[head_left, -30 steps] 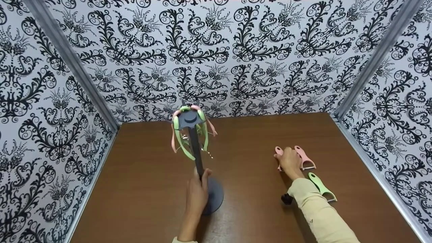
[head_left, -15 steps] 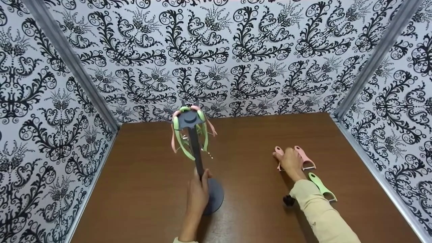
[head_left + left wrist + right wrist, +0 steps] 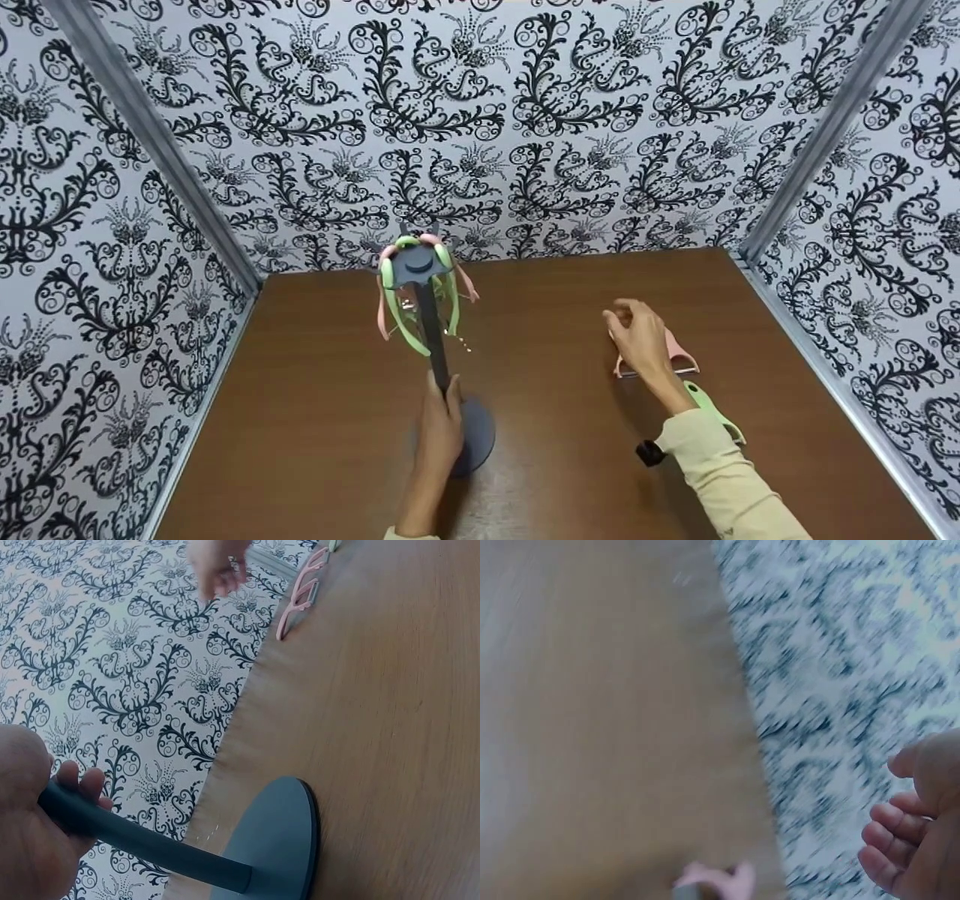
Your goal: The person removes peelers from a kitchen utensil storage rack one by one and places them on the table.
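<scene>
My left hand (image 3: 436, 431) grips the pole (image 3: 431, 330) of a dark grey stand with a round base (image 3: 480, 442). Green peelers (image 3: 409, 322) and pink peelers (image 3: 466, 283) hang around its top. To the right, my right hand (image 3: 641, 337) is above two pink peelers on the table, partly hiding them; the right-hand pink peeler (image 3: 679, 352) shows more. In the right wrist view its fingers (image 3: 892, 832) are loosely bent around nothing. Below the wrist lies a green peeler (image 3: 709, 405), partly covered by the sleeve.
The brown wooden table (image 3: 315, 390) is enclosed by patterned black-and-white walls (image 3: 450, 112) with grey metal corner strips (image 3: 172, 150). A small black object (image 3: 649, 452) sits at the right wrist.
My right hand has lifted off the left pink peeler, its fingers loosened, and both pink peelers stay on the table. My left hand keeps its grip on the stand.
</scene>
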`<state>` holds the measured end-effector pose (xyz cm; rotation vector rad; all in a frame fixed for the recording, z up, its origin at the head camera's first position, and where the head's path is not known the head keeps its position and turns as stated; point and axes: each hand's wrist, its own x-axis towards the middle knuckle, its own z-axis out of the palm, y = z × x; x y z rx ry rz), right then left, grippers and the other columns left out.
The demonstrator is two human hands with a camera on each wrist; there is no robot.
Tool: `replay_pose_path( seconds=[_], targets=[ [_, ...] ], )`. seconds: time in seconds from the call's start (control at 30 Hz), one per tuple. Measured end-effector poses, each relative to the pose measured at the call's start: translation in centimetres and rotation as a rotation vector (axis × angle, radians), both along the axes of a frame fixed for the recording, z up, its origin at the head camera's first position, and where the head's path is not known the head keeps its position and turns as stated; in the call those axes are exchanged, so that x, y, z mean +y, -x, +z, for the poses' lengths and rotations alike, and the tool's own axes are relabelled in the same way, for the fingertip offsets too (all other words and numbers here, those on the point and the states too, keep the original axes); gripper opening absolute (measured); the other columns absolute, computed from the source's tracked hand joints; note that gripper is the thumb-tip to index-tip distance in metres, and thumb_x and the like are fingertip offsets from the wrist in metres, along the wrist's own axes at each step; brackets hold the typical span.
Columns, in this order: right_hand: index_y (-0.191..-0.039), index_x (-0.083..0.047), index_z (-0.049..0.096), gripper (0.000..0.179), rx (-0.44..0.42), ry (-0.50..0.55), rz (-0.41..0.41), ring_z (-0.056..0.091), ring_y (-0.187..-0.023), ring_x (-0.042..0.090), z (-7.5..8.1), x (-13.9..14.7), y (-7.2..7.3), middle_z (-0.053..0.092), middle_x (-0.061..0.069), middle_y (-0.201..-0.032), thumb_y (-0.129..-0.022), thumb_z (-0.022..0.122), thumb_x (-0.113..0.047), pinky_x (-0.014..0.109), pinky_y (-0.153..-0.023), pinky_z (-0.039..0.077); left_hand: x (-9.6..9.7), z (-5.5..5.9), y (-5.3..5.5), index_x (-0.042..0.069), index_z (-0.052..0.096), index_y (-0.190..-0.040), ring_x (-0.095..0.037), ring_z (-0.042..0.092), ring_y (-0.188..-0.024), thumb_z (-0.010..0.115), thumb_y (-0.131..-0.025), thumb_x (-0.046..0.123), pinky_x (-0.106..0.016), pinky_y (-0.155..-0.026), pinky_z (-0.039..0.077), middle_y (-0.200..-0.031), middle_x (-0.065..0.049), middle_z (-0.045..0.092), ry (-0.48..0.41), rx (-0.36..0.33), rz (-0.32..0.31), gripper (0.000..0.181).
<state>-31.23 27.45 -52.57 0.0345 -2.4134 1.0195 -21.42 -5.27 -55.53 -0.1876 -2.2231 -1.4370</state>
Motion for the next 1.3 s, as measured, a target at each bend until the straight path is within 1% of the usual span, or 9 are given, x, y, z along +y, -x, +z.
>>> replay_pose_path(
  seconds=[0.1, 0.27, 0.37, 0.43, 0.6, 0.73, 0.8, 1.1, 1.3],
  targets=[
    [-0.113, 0.007, 0.07, 0.024, 0.094, 0.05, 0.06, 0.068, -0.082, 0.033, 1.8, -1.3, -0.6, 0.072, 0.017, -0.092, -0.094, 0.075, -0.006, 0.04, -0.078, 0.053, -0.1, 0.1, 0.0, 0.003, 0.051, -0.11, -0.013, 0.051, -0.067, 0.053, -0.109, 0.009, -0.034, -0.061, 0.045, -0.078, 0.002, 0.053, -0.007, -0.024, -0.001, 0.007],
    [-0.112, 0.006, 0.072, 0.02, 0.213, 0.149, 0.15, 0.064, -0.076, 0.017, 4.4, -3.2, -1.9, 0.072, 0.013, -0.09, -0.092, 0.074, 0.002, 0.018, -0.07, 0.048, -0.1, 0.3, -0.1, 0.005, 0.052, -0.108, -0.013, 0.051, -0.066, 0.055, -0.108, 0.009, -0.033, -0.06, 0.045, -0.077, 0.003, 0.053, 0.006, -0.029, 0.0, 0.006],
    [-0.113, 0.006, 0.072, 0.02, 0.244, 0.207, 0.207, 0.063, -0.078, 0.011, 6.0, -4.1, -2.8, 0.072, 0.013, -0.092, -0.093, 0.073, 0.005, 0.014, -0.071, 0.049, -0.1, 0.2, -0.1, 0.005, 0.051, -0.108, -0.013, 0.05, -0.066, 0.055, -0.108, 0.009, -0.032, -0.06, 0.044, -0.077, 0.003, 0.052, 0.005, -0.022, -0.005, 0.005],
    [-0.114, 0.005, 0.072, 0.021, 0.262, 0.226, 0.243, 0.064, -0.08, 0.01, 7.0, -4.8, -3.3, 0.073, 0.014, -0.094, -0.093, 0.072, 0.005, 0.014, -0.072, 0.05, -0.2, 0.2, -0.1, 0.005, 0.051, -0.107, -0.012, 0.05, -0.066, 0.055, -0.108, 0.008, -0.032, -0.06, 0.043, -0.078, 0.003, 0.051, 0.008, -0.014, -0.004, 0.005],
    [-0.112, 0.004, 0.072, 0.022, 0.308, 0.218, 0.328, 0.066, -0.085, 0.019, 9.9, -6.6, -4.9, 0.072, 0.015, -0.096, -0.091, 0.072, 0.01, 0.016, -0.079, 0.051, -0.3, 0.1, 0.0, 0.006, 0.05, -0.105, -0.012, 0.049, -0.066, 0.056, -0.107, 0.007, -0.031, -0.059, 0.043, -0.078, 0.001, 0.053, 0.014, -0.001, -0.016, 0.006],
    [-0.109, 0.009, 0.071, 0.022, 0.323, 0.218, 0.408, 0.066, -0.086, 0.025, 12.7, -8.4, -6.9, 0.071, 0.021, -0.097, -0.088, 0.071, 0.015, 0.018, -0.082, 0.05, -0.4, 0.0, 0.0, 0.006, 0.05, -0.105, -0.011, 0.05, -0.065, 0.057, -0.107, 0.006, -0.031, -0.058, 0.043, -0.077, -0.001, 0.055, 0.024, 0.001, -0.035, 0.007],
    [-0.11, 0.012, 0.07, 0.023, 0.322, 0.226, 0.447, 0.066, -0.087, 0.026, 13.6, -9.1, -7.4, 0.07, 0.022, -0.098, -0.087, 0.07, 0.017, 0.019, -0.083, 0.05, -0.5, 0.0, 0.1, 0.006, 0.05, -0.105, -0.011, 0.05, -0.064, 0.057, -0.107, 0.006, -0.031, -0.057, 0.044, -0.076, -0.001, 0.056, 0.034, 0.015, -0.039, 0.006],
    [-0.113, 0.001, 0.073, 0.028, 0.353, 0.194, 0.579, 0.065, -0.089, 0.022, 14.7, -10.8, -6.9, 0.071, 0.008, -0.099, -0.086, 0.077, 0.009, 0.029, -0.082, 0.054, -0.6, -0.2, 0.1, 0.005, 0.048, -0.107, -0.011, 0.049, -0.07, 0.053, -0.107, 0.003, -0.032, -0.062, 0.044, -0.081, 0.001, 0.053, 0.019, 0.059, -0.093, 0.005],
    [-0.115, 0.001, 0.071, 0.028, 0.36, 0.187, 0.675, 0.065, -0.088, 0.024, 15.7, -12.2, -6.9, 0.07, 0.013, -0.099, -0.088, 0.077, 0.003, 0.031, -0.078, 0.055, -0.8, -0.5, 0.2, 0.004, 0.048, -0.108, -0.01, 0.047, -0.068, 0.054, -0.107, 0.002, -0.03, -0.061, 0.042, -0.08, 0.004, 0.049, 0.027, 0.082, -0.089, 0.006]
  ],
)
